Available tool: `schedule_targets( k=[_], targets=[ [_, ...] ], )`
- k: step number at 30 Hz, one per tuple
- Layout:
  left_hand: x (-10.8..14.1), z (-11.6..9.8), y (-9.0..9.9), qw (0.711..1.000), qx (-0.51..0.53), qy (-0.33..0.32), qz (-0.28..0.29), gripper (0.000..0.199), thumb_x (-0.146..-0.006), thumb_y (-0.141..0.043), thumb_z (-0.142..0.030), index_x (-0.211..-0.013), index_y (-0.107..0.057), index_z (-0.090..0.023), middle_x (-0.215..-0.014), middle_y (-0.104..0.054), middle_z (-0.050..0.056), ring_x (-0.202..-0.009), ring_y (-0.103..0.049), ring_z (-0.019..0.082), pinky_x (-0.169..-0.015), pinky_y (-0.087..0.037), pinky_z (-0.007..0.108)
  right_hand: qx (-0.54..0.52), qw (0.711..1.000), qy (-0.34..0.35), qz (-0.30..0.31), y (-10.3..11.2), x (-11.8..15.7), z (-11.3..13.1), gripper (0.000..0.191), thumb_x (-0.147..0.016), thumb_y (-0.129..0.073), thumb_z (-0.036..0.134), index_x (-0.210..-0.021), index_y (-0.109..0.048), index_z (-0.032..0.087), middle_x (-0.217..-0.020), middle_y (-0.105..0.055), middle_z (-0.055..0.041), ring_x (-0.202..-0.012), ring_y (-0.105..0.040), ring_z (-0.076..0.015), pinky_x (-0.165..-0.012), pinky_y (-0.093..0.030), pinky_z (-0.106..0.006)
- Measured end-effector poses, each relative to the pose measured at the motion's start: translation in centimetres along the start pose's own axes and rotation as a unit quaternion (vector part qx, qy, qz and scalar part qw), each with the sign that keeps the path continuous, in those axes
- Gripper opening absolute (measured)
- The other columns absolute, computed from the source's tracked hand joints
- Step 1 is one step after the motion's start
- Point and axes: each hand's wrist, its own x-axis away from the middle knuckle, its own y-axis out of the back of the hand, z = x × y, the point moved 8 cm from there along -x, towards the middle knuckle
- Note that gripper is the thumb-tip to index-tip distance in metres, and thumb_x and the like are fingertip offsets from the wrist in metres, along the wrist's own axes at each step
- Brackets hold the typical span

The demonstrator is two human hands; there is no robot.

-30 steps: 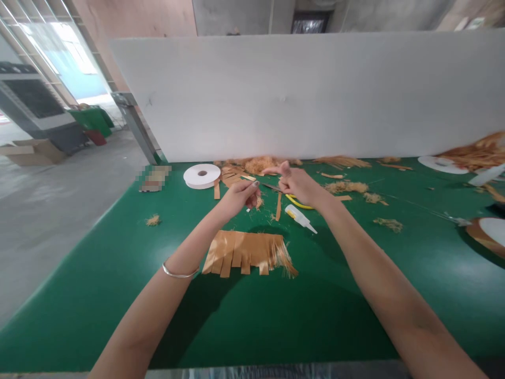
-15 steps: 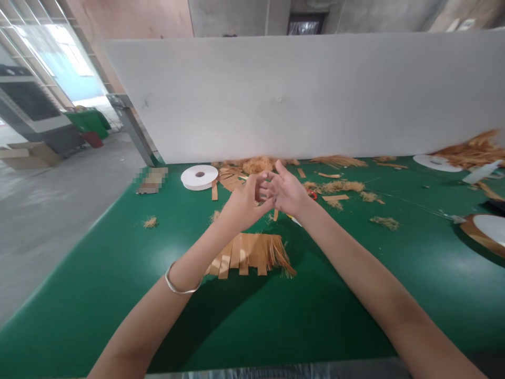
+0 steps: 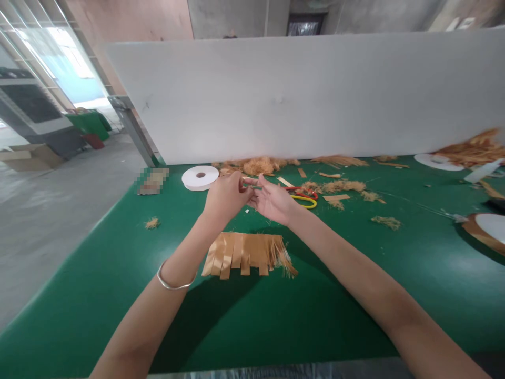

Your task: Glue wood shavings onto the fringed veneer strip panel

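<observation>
Your hands, slightly apart a second ago, now meet at the centre of the frame, so the work seems to sit at your fingertips. Your left hand (image 3: 225, 198) curls its fingers against those of your right hand (image 3: 273, 202); I cannot tell whether they pinch anything. The fringe (image 3: 250, 250) lies below your fingers, just under centre, untouched; the scissors (image 3: 315, 202) lie right of centre

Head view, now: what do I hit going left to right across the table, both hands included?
Small fibre tuft → white roll → left hand → right hand → red-and-yellow-handled scissors → flat tan strip → brown-rimmed white disc.
</observation>
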Motion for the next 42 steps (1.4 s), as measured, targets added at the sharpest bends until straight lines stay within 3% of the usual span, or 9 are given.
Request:
schedule_targets(
  k=[10, 13, 16, 21, 25, 28, 33, 38, 42],
  targets=[
    [-1.2, 4.1, 0.3, 0.999, 0.024, 0.026, -0.002, 0.023, -0.069, -0.051, -0.017, -0.051, -0.037, -0.02, -0.05, -0.04, -0.001, -0.053, -0.038, 0.014, -0.055, -0.025, 0.027, 0.099, 0.992, -0.017, 0.075, 0.6, 0.8, 1.2, 0.025, -0.083, -0.05, 0.012, -0.105, -0.059, 0.016, -0.119, -0.062, -0.01, -0.109, -0.058, -0.0179, -0.097, -0.045, -0.035],
    [-1.6, 6.1, 1.2, 0.997, 0.03, 0.074, -0.005, 0.028, -0.069, -0.055, -0.019, -0.048, -0.036, -0.019, -0.046, -0.039, -0.003, -0.05, -0.037, 0.013, -0.053, -0.025, 0.027, 0.155, 0.988, -0.016, -0.015, 3.4, 0.5, 2.0, 0.021, -0.08, -0.052, 0.017, -0.098, -0.062, 0.016, -0.108, -0.066, -0.0105, -0.094, -0.064, -0.0192, -0.073, -0.053, -0.03],
    [-1.5, 6.4, 0.6, 0.99, 0.087, 0.088, 0.06, 0.027, -0.07, -0.057, -0.021, -0.047, -0.042, -0.019, -0.045, -0.043, -0.003, -0.048, -0.039, 0.012, -0.051, -0.028, 0.025, 0.259, 0.949, 0.023, -0.175, 7.3, 0.1, 3.6, 0.017, -0.072, -0.053, 0.018, -0.087, -0.061, 0.017, -0.092, -0.067, -0.007, -0.074, -0.064, -0.0157, -0.048, -0.042, -0.023],
    [-0.9, 4.7, -1.7, 0.98, 0.126, 0.037, 0.151, 0.023, -0.07, -0.058, -0.02, -0.049, -0.049, -0.019, -0.044, -0.051, -0.001, -0.046, -0.045, 0.012, -0.051, -0.032, 0.026, 0.33, 0.897, 0.066, -0.286, 10.6, 0.1, 5.9, 0.034, -0.066, -0.055, 0.018, -0.1, -0.055, 0.018, -0.103, -0.06, -0.0074, -0.084, -0.058, -0.0175, -0.059, -0.043, -0.026],
    [-0.6, 3.7, -2.8, 0.956, 0.205, 0.04, 0.206, 0.027, -0.075, -0.059, -0.03, -0.052, -0.05, -0.019, -0.049, -0.057, 0.001, -0.048, -0.052, 0.012, -0.053, -0.039, 0.026, 0.417, 0.89, 0.087, -0.164, 8.4, 0.2, 6.7, 0.04, -0.068, -0.065, 0.027, -0.108, -0.059, 0.022, -0.125, -0.053, -0.0079, -0.108, -0.053, -0.0224, -0.083, -0.044, -0.033],
    [-0.1, 2.3, -3.4, 0.902, 0.345, 0.062, 0.252, 0.021, -0.076, -0.059, -0.033, -0.063, -0.054, -0.018, -0.061, -0.063, 0.003, -0.061, -0.061, 0.014, -0.062, -0.047, 0.027, 0.532, 0.84, 0.106, -0.002, 4.5, 0.5, 5.4, 0.043, -0.076, -0.062, 0.045, -0.114, -0.062, 0.026, -0.135, -0.048, -0.0069, -0.124, -0.042, -0.0275, -0.098, -0.035, -0.041],
    [0.3, 0.5, -5.0, 0.747, 0.601, 0.151, 0.24, 0.01, -0.074, -0.058, -0.022, -0.076, -0.049, -0.018, -0.075, -0.062, 0.0, -0.077, -0.064, 0.015, -0.084, -0.048, 0.035, 0.622, 0.763, 0.172, 0.007, 2.6, 0.0, 3.8, 0.05, -0.08, -0.053, 0.058, -0.116, -0.065, 0.024, -0.132, -0.053, -0.0073, -0.13, -0.032, -0.0324, -0.104, -0.025, -0.051],
    [0.8, 0.1, -6.8, 0.589, 0.732, 0.229, 0.256, 0.012, -0.07, -0.052, -0.016, -0.077, -0.043, -0.018, -0.078, -0.059, 0.001, -0.088, -0.065, 0.02, -0.095, -0.042, 0.042, 0.602, 0.758, 0.249, -0.031, 3.5, -0.5, 4.9, 0.031, -0.084, -0.055, 0.046, -0.091, -0.074, 0.022, -0.115, -0.064, -0.0069, -0.116, -0.048, -0.0255, -0.1, -0.032, -0.044],
    [1.1, 0.5, -7.0, 0.557, 0.744, 0.246, 0.274, 0.022, -0.067, -0.053, -0.009, -0.087, -0.046, -0.017, -0.099, -0.061, 0.007, -0.102, -0.062, 0.023, -0.099, -0.039, 0.04, 0.527, 0.815, 0.239, -0.019, 5.1, -0.4, 5.7, 0.028, -0.079, -0.061, 0.045, -0.075, -0.072, 0.019, -0.104, -0.068, -0.0077, -0.106, -0.056, -0.0247, -0.093, -0.039, -0.041]
  ],
)
